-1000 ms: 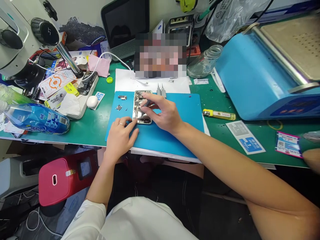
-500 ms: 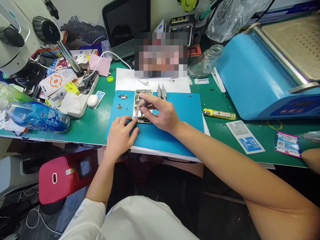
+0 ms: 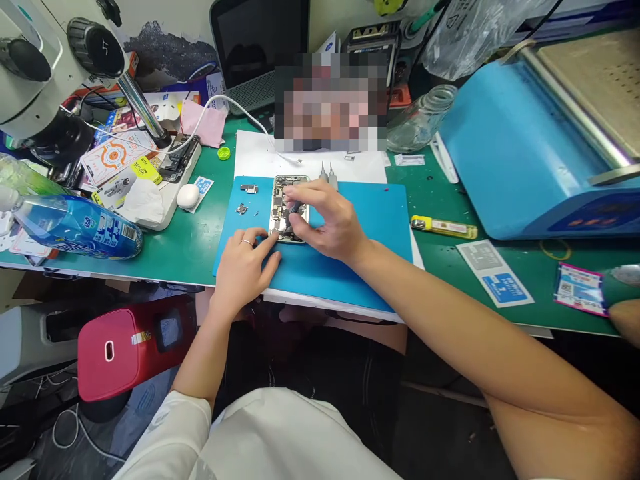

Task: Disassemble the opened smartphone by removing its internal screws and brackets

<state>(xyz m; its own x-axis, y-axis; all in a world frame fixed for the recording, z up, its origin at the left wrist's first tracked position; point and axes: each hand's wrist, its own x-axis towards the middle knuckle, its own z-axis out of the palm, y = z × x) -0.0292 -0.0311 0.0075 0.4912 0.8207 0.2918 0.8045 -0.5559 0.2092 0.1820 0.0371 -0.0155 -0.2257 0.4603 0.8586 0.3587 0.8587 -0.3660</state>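
Note:
An opened phone [image 3: 277, 195] lies on the blue mat [image 3: 360, 283], its inner boards bare. My left hand [image 3: 245, 263] rests at the phone's lower left corner, fingers stretched out and index fingertip touching the frame. Above the phone's lower half, my right hand [image 3: 335, 223] has thumb and fingers closed around a small dark screwdriver [image 3: 296, 208], which points down into the phone. The screwdriver's tip is too small to make out. Left of the phone lie a small metal-and-black part [image 3: 249, 189] and another little part [image 3: 242, 209]. Tweezers [image 3: 330, 175] lie behind my right hand, partly covered by it.
A microscope [image 3: 55, 87] and a blue bottle [image 3: 80, 227] stand at the left. A yellow cutter knife [image 3: 444, 227], a glass jar [image 3: 423, 120] and a large blue machine [image 3: 520, 153] are at the right. White paper [image 3: 255, 157] lies under the mat.
The whole view has shifted slightly. My right hand stays over the phone's lower half with the screwdriver, its fingers slightly changed in pose. My left hand keeps its place on the corner.

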